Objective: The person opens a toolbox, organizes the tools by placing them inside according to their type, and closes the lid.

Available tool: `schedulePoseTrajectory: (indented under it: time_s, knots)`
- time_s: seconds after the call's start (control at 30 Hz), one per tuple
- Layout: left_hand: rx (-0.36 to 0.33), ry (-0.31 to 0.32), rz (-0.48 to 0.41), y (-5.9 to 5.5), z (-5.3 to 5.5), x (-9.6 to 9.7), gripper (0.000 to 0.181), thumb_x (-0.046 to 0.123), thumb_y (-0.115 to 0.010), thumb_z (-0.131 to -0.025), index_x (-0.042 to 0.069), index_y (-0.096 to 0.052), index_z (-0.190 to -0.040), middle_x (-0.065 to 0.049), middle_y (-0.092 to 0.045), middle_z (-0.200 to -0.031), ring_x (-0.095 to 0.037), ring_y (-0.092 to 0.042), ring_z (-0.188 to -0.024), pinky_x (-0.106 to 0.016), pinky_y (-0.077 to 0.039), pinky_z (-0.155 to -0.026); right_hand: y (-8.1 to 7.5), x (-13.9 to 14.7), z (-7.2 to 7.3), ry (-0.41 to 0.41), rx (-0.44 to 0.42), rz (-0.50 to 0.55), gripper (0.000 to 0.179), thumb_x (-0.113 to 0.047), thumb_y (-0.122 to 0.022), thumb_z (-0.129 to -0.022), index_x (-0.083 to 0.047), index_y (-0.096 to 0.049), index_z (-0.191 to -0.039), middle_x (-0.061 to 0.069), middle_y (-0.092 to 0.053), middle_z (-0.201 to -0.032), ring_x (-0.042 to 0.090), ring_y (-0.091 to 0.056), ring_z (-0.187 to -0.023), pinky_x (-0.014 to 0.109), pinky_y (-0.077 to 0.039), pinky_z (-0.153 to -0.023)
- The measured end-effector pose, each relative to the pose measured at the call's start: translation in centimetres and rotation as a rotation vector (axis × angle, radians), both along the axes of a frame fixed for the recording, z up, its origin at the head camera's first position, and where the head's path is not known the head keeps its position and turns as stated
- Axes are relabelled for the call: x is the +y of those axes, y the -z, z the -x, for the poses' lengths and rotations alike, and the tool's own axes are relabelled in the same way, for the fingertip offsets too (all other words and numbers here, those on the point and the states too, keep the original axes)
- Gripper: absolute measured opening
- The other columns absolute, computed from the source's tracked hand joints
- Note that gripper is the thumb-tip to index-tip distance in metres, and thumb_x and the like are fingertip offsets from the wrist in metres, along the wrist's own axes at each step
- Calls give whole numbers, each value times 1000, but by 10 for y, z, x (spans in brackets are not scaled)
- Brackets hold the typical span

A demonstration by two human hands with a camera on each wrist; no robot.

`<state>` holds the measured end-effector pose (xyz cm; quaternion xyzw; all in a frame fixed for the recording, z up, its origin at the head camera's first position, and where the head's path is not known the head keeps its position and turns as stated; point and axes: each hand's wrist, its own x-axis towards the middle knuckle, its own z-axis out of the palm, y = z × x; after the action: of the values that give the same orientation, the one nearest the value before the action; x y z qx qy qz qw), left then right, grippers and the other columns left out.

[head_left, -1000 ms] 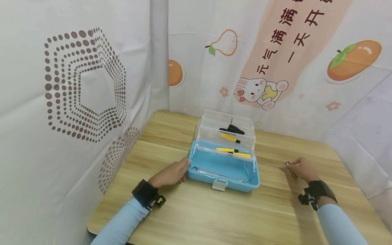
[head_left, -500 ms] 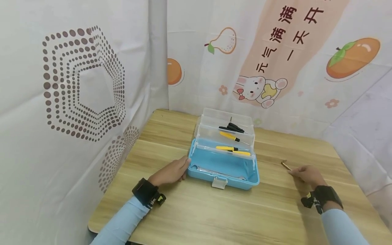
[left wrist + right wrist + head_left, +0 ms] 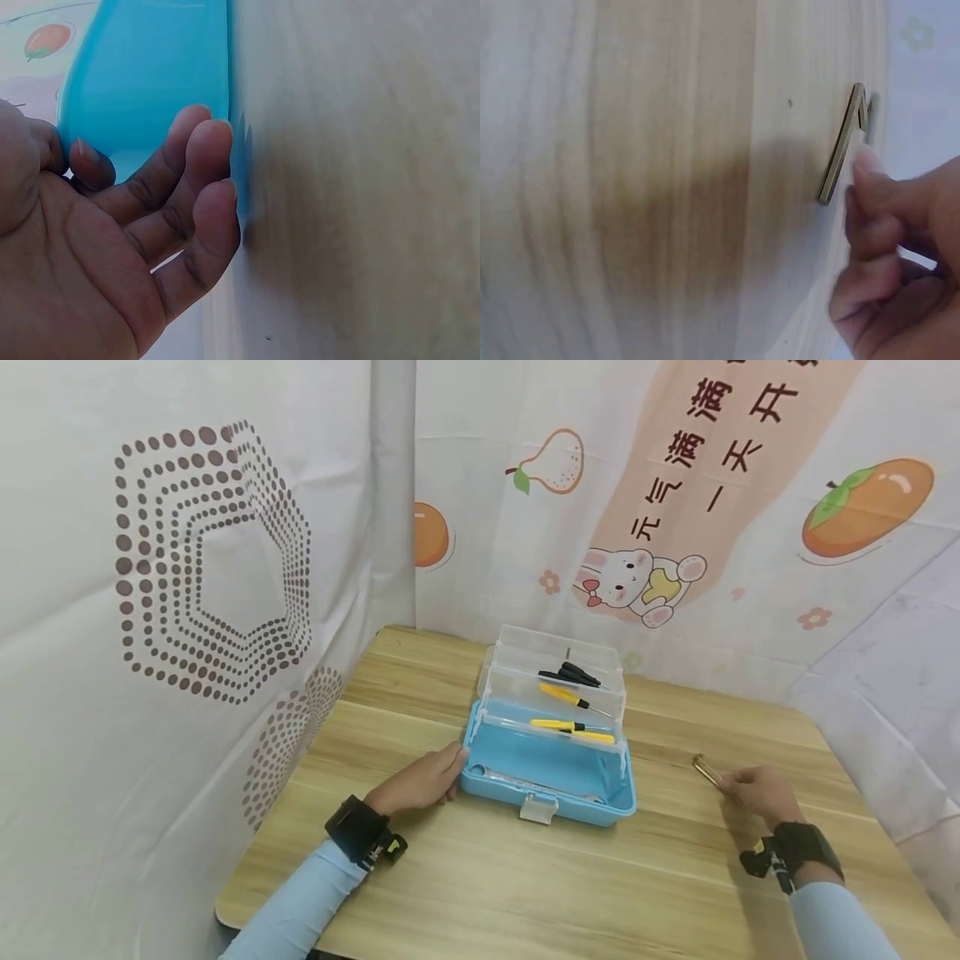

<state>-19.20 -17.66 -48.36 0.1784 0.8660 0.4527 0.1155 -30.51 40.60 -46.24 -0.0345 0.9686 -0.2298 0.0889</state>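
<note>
A blue toolbox (image 3: 517, 789) stands unfolded mid-table, its clear tiers (image 3: 517, 685) raised at the back. My left hand (image 3: 420, 781) holds its left side. In the left wrist view the index finger and thumb sit at the blue rim (image 3: 71, 105), while the other fingers bend loosely against the wall. To the right, a brass-coloured L-shaped hex key (image 3: 707, 770) is at the fingertips of my right hand (image 3: 761, 793). The right wrist view has the hex key (image 3: 841, 150) close over the wood, its short arm meeting the pinching fingertips (image 3: 866, 161).
A combination wrench (image 3: 536, 783) lies in the box's bottom. Yellow screwdrivers (image 3: 558, 693) and black-handled tools (image 3: 573, 675) rest in the clear tiers. The white latch (image 3: 538, 810) hangs at the front. Curtains (image 3: 487, 527) enclose the table (image 3: 525, 893) at back and sides.
My right hand has drawn back to the right and slightly nearer, and its fingers have shifted from the key's far bend toward its near end. The left hand and toolbox stay put.
</note>
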Motion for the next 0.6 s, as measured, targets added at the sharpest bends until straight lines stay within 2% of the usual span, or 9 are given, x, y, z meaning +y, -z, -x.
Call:
schedulePoseTrajectory:
  time_s: [0.13,0.27,0.37,0.6]
  knots:
    - [0,9,4,0,1,-1,42,43,-20,-115,14,-49,-106,-7,-64,-75,-16,-56,-59,-32,-48,-61,-1,0,-4,48,43,19,43,-26,-58,-105,16,-65,-114,36,-65,-112,52,-59,-101,56,-49,-77]
    - [-4,6,6,-1,0,-1,42,43,-20,-115,14,-49,-106,-7,-64,-76,-16,-56,-59,-32,-48,-61,0,0,-5,86,99,15,40,-24,-60,-104,16,-65,-112,39,-63,-112,54,-58,-101,62,-46,-79]
    - [-2,3,8,-2,1,0,41,43,-21,-115,14,-49,-106,-7,-64,-76,-16,-56,-60,-32,-48,-61,-1,-2,-6,110,126,8,38,-22,-61,-102,15,-66,-110,38,-64,-110,53,-58,-99,61,-46,-78]
    - [-7,-2,8,-2,1,0,43,45,-20,-114,15,-49,-107,-5,-64,-75,-17,-56,-60,-33,-48,-61,6,-1,-8,137,211,-17,30,-17,-63,-100,12,-69,-106,36,-67,-107,44,-61,-88,42,-43,-66]
